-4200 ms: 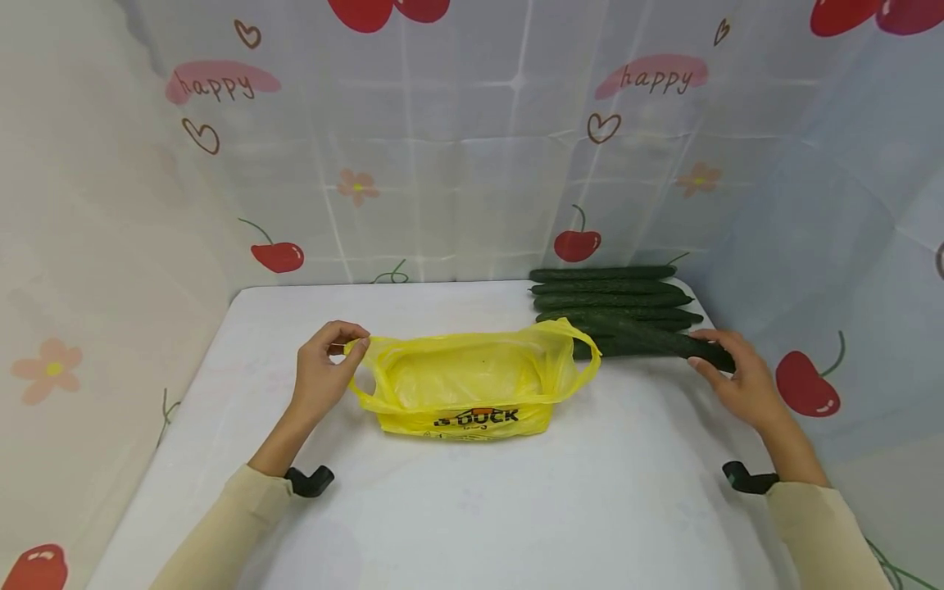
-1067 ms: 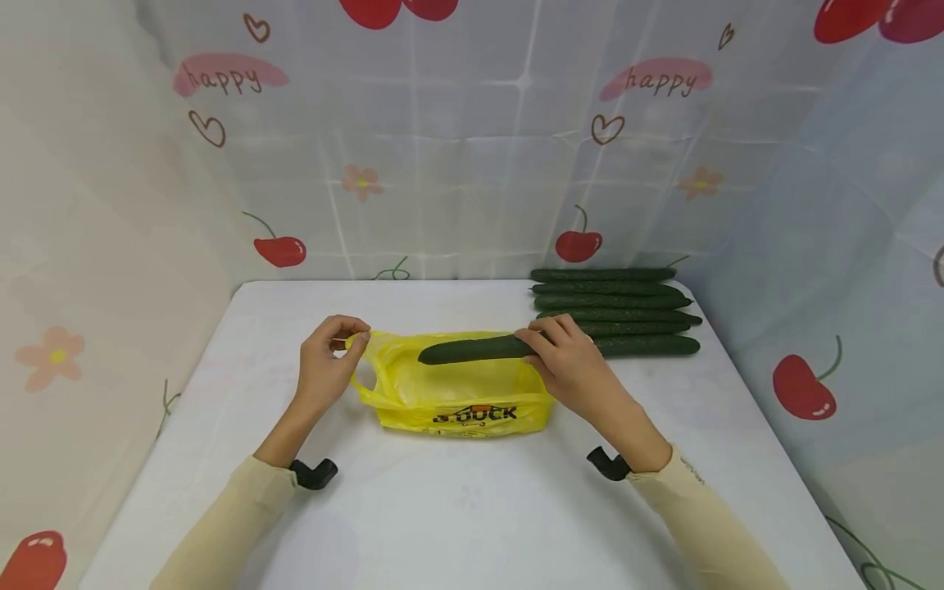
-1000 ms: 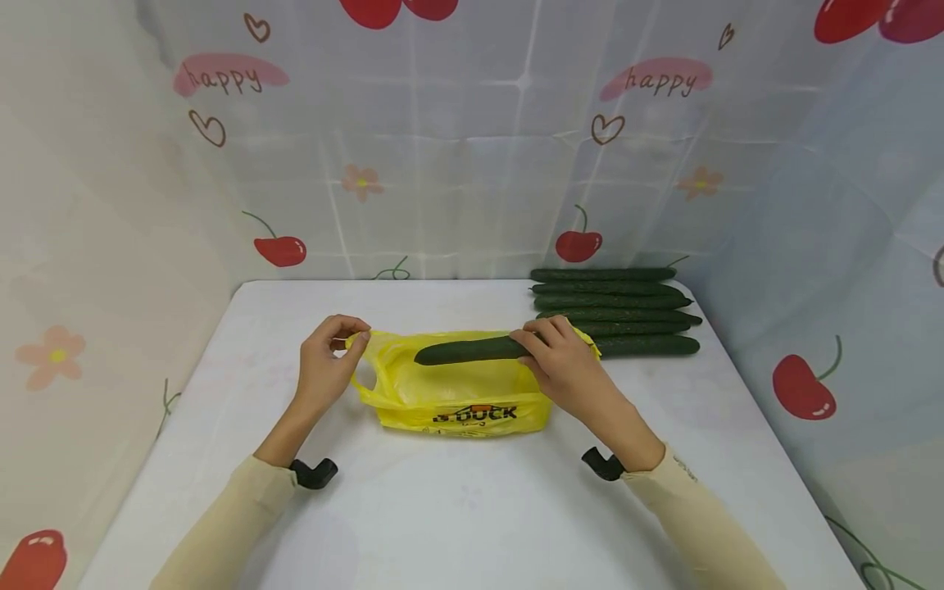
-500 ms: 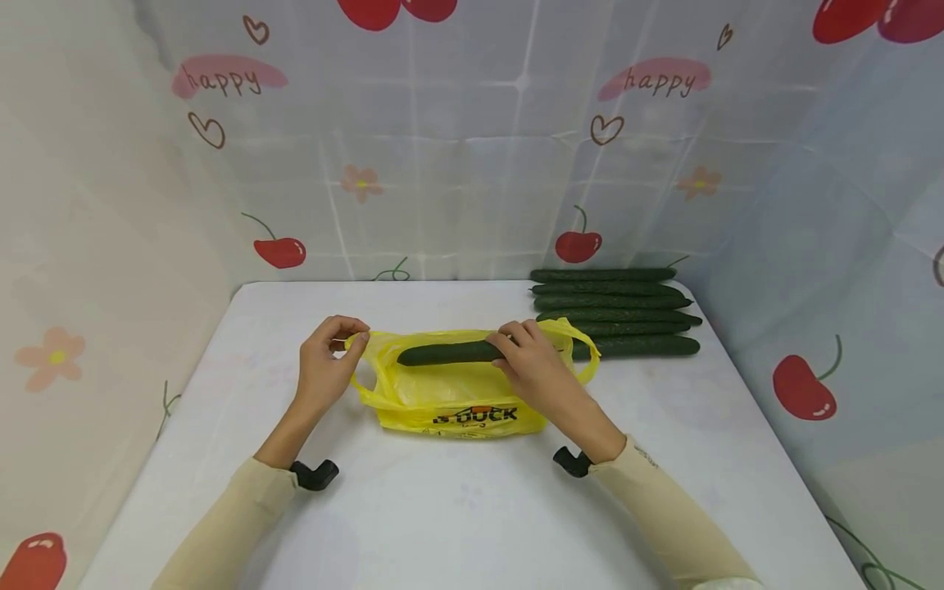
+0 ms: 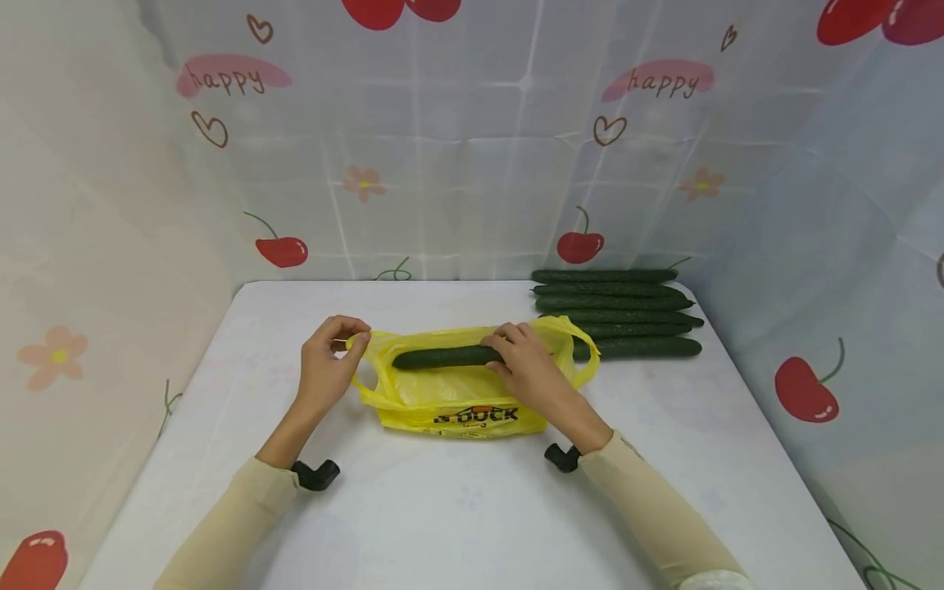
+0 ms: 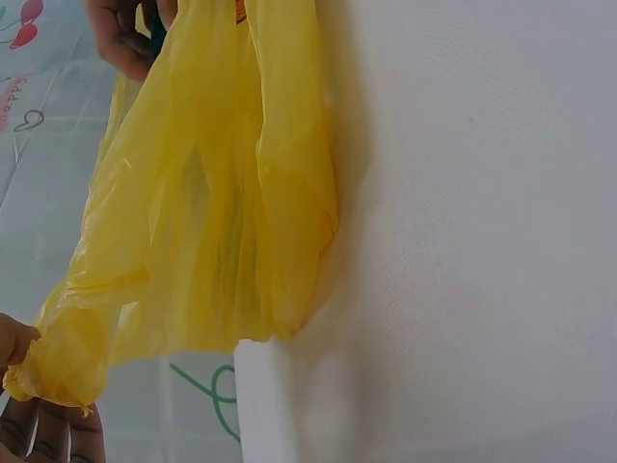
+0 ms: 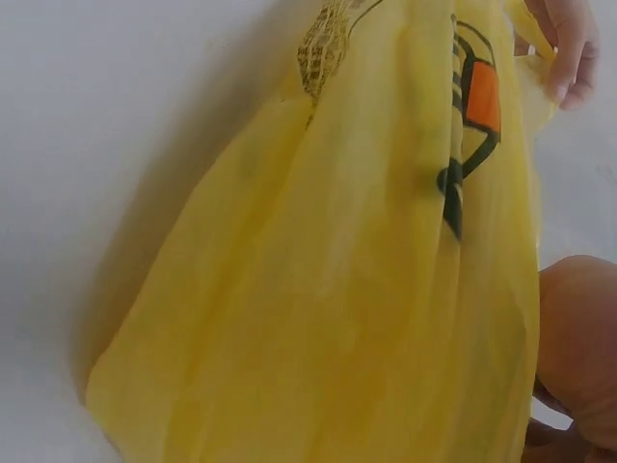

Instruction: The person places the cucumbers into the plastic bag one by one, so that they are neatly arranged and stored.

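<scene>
My left hand (image 5: 326, 366) pinches the left edge of a yellow plastic bag (image 5: 453, 395) between thumb and fingers; the left wrist view shows the gathered plastic in its fingertips (image 6: 14, 340). The bag stands on the table with its mouth spread, black print on its front. Over the right part of the mouth, my right hand (image 5: 533, 369) grips a long dark green cucumber (image 5: 442, 356). The cucumber lies level within the opening, its right end hidden by that hand. In the right wrist view the bag's front covers most of the picture, with the right hand (image 7: 578, 347) at its edge.
Several more cucumbers (image 5: 619, 316) lie in a row at the back right of the white table (image 5: 442, 516), the nearest (image 5: 652, 347) partly behind the bag's right handle (image 5: 586, 365). A patterned curtain (image 5: 457, 147) hangs right behind the table's back edge.
My right hand first took a cucumber from the row at right, then carried it left over the bag. In the last second it has moved further left and lower into the mouth. The left hand stays put.
</scene>
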The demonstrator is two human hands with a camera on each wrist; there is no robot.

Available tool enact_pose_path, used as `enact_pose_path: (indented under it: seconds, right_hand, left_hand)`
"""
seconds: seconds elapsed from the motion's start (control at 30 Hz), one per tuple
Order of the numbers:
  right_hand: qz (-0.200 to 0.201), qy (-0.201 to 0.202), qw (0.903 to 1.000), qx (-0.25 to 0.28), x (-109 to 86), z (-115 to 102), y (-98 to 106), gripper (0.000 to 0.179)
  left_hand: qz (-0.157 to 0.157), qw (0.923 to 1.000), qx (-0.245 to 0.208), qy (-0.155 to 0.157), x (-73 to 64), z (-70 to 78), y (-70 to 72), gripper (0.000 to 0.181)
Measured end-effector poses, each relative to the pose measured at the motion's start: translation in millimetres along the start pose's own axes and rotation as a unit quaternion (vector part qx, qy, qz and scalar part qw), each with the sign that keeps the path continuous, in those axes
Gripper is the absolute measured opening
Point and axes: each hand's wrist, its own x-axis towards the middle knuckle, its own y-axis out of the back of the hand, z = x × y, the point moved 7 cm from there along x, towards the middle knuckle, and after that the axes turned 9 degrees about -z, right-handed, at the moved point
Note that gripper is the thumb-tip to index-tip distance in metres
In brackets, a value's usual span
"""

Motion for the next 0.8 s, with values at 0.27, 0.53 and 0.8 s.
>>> enact_pose_path:
  seconds: [0.27, 0.53, 0.8]
  right_hand:
    - [-0.044, -0.014, 0.9988, -0.018, 6.4, 9, -5, 0.037]
    - [-0.064, -0.044, 0.9958, -0.048, 10.1, 17, -16, 0.037]
    - [-0.016, -0.051, 0.9975, -0.046, 12.2, 19, -12, 0.022]
  left_hand:
    - [-0.003, 1.0, -0.008, -0.002, -0.1, 0.3, -0.5, 0.01]
    - [-0.005, 0.9999, -0.011, -0.002, -0.4, -1.2, -1.9, 0.008]
    - [-0.007, 0.9999, -0.012, -0.003, 0.3, -1.6, -0.7, 0.009]
